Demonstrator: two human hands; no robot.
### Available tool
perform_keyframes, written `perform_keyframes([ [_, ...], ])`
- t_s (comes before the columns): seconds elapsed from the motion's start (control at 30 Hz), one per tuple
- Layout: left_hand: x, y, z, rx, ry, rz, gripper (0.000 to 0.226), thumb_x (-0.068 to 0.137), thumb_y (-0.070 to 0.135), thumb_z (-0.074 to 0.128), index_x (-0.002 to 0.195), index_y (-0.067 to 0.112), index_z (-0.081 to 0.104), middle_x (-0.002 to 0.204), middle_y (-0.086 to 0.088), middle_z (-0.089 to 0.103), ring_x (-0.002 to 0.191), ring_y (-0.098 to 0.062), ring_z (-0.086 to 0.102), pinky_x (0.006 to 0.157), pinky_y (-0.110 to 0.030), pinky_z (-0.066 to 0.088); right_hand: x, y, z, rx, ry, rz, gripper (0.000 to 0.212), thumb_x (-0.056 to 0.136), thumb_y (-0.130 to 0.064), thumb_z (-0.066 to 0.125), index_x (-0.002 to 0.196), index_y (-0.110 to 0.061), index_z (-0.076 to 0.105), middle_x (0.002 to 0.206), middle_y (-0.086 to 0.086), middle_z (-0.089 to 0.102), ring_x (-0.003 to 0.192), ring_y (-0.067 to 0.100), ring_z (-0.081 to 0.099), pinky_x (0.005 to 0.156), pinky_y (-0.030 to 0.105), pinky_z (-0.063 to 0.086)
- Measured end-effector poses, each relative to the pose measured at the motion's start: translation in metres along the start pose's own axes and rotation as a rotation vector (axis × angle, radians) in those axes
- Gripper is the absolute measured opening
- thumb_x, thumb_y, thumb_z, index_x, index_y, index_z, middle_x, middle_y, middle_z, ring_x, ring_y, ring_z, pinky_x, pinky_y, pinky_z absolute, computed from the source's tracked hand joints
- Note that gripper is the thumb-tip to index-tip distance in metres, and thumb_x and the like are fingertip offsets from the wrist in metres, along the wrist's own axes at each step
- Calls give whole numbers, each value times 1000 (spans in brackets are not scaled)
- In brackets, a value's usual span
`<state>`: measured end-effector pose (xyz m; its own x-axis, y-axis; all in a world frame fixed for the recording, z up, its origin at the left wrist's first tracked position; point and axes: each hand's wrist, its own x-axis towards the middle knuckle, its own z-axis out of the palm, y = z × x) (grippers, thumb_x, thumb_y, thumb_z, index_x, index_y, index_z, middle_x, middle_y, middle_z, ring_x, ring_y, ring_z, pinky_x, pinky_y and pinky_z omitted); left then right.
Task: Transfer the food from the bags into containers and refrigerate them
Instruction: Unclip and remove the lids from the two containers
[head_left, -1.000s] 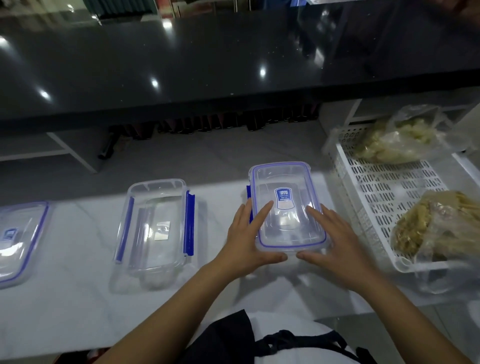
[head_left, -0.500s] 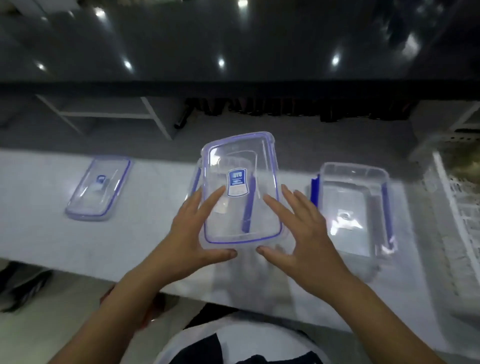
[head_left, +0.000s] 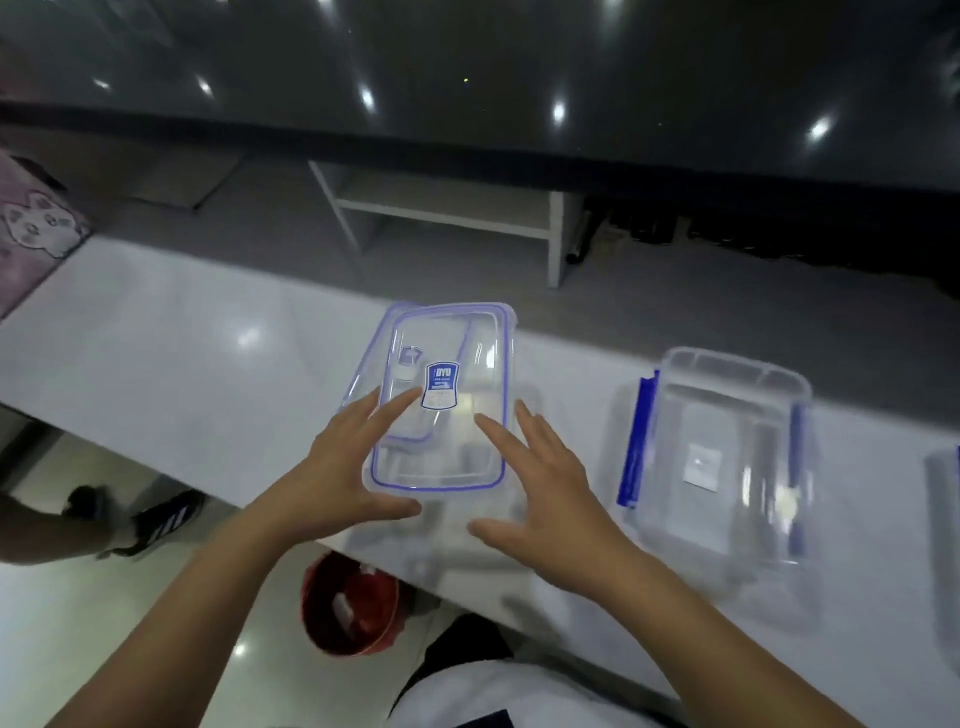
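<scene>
Both hands are carrying a clear lid (head_left: 441, 400) above the white worktop (head_left: 171, 364), and it is hovering right over a second lid (head_left: 400, 384) lying flat there. The left hand (head_left: 337, 467) is holding the near-left corner, fingers (head_left: 395, 410) stretched straight across the top and the thumb tucked along the near edge. The right hand (head_left: 540, 483) is doing less: its fingers (head_left: 498, 431) are spread and straight at the right side, and whether they are touching the lid at all is hard to tell (motion blur is not helping).

Here is the relation that matters: the held lid's long axis is running away from the person, nearly matching the lid beneath, only shifted a little right and near. So it looks like a stack in the making, and a small push left and away should square them up.

The open container (head_left: 722, 457), blue clips on its sides, is sitting empty well to the right, nearer the right hand. No food bags are showing, so the filling is judged not yet begun.
</scene>
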<state>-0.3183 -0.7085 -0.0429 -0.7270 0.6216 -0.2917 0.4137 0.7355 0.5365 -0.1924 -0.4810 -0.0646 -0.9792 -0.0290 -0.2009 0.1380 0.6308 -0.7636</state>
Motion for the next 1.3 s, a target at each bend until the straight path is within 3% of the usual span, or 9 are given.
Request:
perform_keyframes([
  [0.3,83,-121,-48,161,-141,92,110,61,64,78,140,73,2,165,8,13,148,-23,21,120,-46,26,107,-25,84,33,118,180,91,84,-45,71,153,-47,13,168,-4,-2,154,19,-10,120,36,0],
  [0.43,102,-131,-42,228,-160,143,110,67,65,79,150,57,8,162,5,21,146,-23,22,118,-42,24,114,-21,100,-52,196,227,90,84,-50,68,153,-50,10,168,-7,-5,153,16,-11,117,30,-2],
  [0.5,104,-135,-38,263,-150,155,110,66,71,73,152,53,7,163,5,18,148,-24,18,119,-45,23,112,-17,107,-191,220,241,88,85,-59,60,153,-52,3,167,-7,-6,153,19,-13,119,35,-7],
  [0.7,103,-140,-28,262,-141,158,111,67,65,75,149,60,1,166,7,7,152,-26,6,121,-46,14,105,-13,117,-392,275,284,77,91,-72,34,153,-51,-7,168,-6,-2,154,20,-9,121,51,-11],
  [0.9,91,-125,-27,275,-160,106,120,68,67,75,136,68,-24,167,-1,-15,154,-29,-9,123,-46,8,92,-14,118,-385,325,306,80,92,-67,35,152,-49,-14,168,-7,-5,154,15,-11,122,45,-10],
  [1.07,49,-72,12,64,40,365,95,86,50,70,145,65,-3,167,8,0,155,-20,0,123,-45,12,50,-4,117,-302,349,361,77,96,-63,37,153,-49,-13,165,-11,-22,150,7,-23,123,38,-11],
  [1.17,30,-31,51,36,-93,521,80,90,60,54,146,64,-3,165,17,-11,153,-10,-14,122,-36,0,1,4,117,-324,319,487,69,92,-75,10,152,-51,-13,164,-11,-23,149,8,-26,123,43,-10],
  [1.23,26,-7,79,76,-200,632,74,92,62,47,144,64,-5,161,23,-20,149,-3,-22,121,-30,-8,-39,6,122,-296,342,624,78,80,-82,-9,151,-52,-10,161,-14,-26,148,8,-27,121,44,-13],
  [1.3,24,16,104,107,-282,717,71,92,64,45,144,62,-3,160,23,-20,147,-2,-20,117,-26,-11,-82,7,125,-237,410,784,73,84,-79,1,152,-52,-3,159,-16,-25,150,10,-23,121,45,-12],
])
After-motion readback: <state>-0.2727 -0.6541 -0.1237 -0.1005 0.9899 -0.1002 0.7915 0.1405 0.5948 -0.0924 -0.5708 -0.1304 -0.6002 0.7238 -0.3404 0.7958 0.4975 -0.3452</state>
